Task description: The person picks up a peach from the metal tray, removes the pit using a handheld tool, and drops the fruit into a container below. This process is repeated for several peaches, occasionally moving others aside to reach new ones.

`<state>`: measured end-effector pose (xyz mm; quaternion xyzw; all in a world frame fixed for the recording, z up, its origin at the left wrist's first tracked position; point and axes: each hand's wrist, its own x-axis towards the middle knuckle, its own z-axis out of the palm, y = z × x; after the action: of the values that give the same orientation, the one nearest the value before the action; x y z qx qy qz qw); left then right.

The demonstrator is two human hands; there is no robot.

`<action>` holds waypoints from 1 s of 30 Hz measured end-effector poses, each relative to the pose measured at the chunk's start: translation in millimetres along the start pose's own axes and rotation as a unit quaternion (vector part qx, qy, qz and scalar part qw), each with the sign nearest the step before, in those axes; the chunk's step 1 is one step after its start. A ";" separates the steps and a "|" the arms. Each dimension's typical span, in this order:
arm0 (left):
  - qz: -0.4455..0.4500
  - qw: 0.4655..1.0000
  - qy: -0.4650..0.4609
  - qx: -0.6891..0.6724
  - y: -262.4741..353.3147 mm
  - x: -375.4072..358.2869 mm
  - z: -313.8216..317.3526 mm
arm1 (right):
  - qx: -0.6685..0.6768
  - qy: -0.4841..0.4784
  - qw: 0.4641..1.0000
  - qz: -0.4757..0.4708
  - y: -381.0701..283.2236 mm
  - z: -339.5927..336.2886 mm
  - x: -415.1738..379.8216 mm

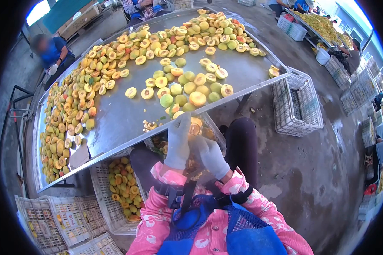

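Note:
My left hand (178, 142), in a pale glove, is closed at the table's near edge against a cut peach (195, 126) with orange flesh. My right hand (210, 155), also gloved, has its fingers curled just below the same fruit. Whatever lies inside that grip is hidden. Beneath both hands is a crate (215, 127), with fruit scraps in it. Beyond the hands, a group of peach halves (197, 98) rests on the metal table (119, 108). Several loose pits (149, 126) lie to the left of my left hand.
A long heap of halved peaches (83, 91) lines the table's far and left sides. At my left stands a crate of peaches (124, 187); a white crate (297, 104) is on the floor to the right. Another person (55, 53) sits at the far left.

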<state>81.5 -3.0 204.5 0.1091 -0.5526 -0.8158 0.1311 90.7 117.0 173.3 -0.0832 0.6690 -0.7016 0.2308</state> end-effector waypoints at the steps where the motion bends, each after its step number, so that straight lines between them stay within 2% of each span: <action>1: 0.011 0.999 0.003 0.033 -2.3 -0.5 -1.5 | 0.000 0.003 1.000 0.002 4.7 -0.3 -0.5; 3: 0.034 0.997 -0.003 0.062 -5.9 3.1 -0.4 | -0.093 0.006 0.989 -0.116 13.0 0.2 7.5; 4: 0.020 0.998 0.026 0.058 -7.3 3.8 1.6 | -0.097 0.013 0.987 -0.130 10.3 2.9 10.3; 6: 0.006 0.998 0.048 0.051 -1.9 5.2 10.2 | -0.029 0.064 0.993 -0.096 7.4 12.7 4.1; 8: 0.048 0.996 0.045 0.055 11.1 -3.7 17.8 | 0.017 0.055 0.997 -0.056 -6.0 12.0 -1.4; 10: 0.048 0.997 0.030 0.057 11.2 -2.4 13.8 | 0.098 -0.009 0.995 0.021 -4.8 9.0 -1.8; 12: 0.003 1.000 0.001 0.010 7.5 2.4 6.8 | 0.091 -0.006 0.995 0.033 -9.7 11.7 -5.1; 15: -0.037 0.998 0.011 0.055 1.6 2.9 -1.6 | 0.095 -0.017 0.993 0.066 -5.7 15.7 -6.8; 17: -0.013 0.995 0.014 0.096 15.7 -4.1 5.2 | 0.108 -0.025 0.990 0.090 -15.4 14.8 -10.8; 19: 0.008 0.991 0.013 0.135 20.8 -6.3 7.5 | 0.201 -0.106 0.954 0.196 -32.7 9.3 -19.1; 20: 0.022 0.988 0.005 0.150 21.3 -5.9 6.6 | 0.202 -0.108 0.953 0.197 -36.8 7.5 -19.0; 22: 0.038 0.985 -0.003 0.169 19.9 -2.6 2.6 | 0.258 -0.128 0.919 0.268 -42.4 6.1 -17.1; 24: -0.041 0.993 -0.014 0.109 13.3 3.6 -3.9 | 0.219 -0.118 0.939 0.236 -42.1 11.2 -17.0; 25: -0.044 0.993 -0.016 0.111 16.7 1.9 -1.5 | 0.177 -0.105 0.956 0.207 -40.9 12.8 -18.6; 27: -0.067 0.996 -0.007 0.064 29.4 -0.9 6.7 | 0.205 -0.127 0.945 0.219 -44.7 10.1 -19.9; 28: -0.067 0.995 -0.007 0.068 32.1 0.5 8.2 | 0.231 -0.151 0.934 0.229 -46.6 8.6 -19.0; 29: -0.026 0.995 -0.032 0.087 33.2 -0.1 9.1 | 0.231 -0.153 0.933 0.231 -45.0 5.2 -19.0; 30: 0.016 0.993 -0.056 0.104 33.2 -0.7 10.3 | 0.317 -0.238 0.884 0.248 -42.4 -0.6 -18.2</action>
<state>82.0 -5.5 239.2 0.0675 -0.6426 -0.7564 0.1015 97.5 125.4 218.2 -0.0011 0.3351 -0.7551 0.5634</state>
